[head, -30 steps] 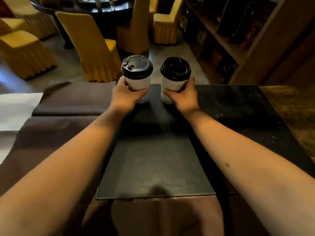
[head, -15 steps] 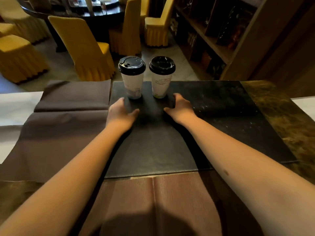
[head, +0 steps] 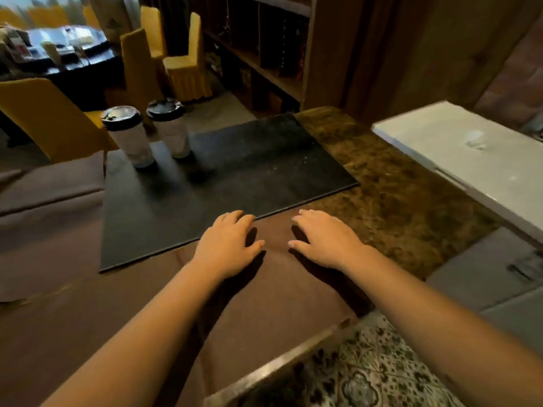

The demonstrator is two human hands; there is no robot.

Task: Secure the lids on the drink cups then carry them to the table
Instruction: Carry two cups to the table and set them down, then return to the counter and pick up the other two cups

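Two white paper cups with black lids stand upright side by side at the far left corner of a black mat (head: 235, 177): the left cup (head: 129, 136) and the right cup (head: 172, 127). My left hand (head: 227, 245) hovers palm down over the mat's near edge, fingers apart, holding nothing. My right hand (head: 323, 239) is just right of it over the brown cloth (head: 88, 304), also empty with fingers spread. Both hands are well short of the cups.
The brown marbled counter (head: 396, 201) runs to the right of the mat. A grey-white worktop (head: 470, 160) lies further right, patterned floor (head: 367, 374) below. Beyond the counter are yellow-covered chairs (head: 50, 118), a dark round table (head: 67, 60) and wooden shelving (head: 264, 48).
Both hands let go of the cups, which now stand on the mat, and drew back toward me to the mat's near edge. The view swung to the right.
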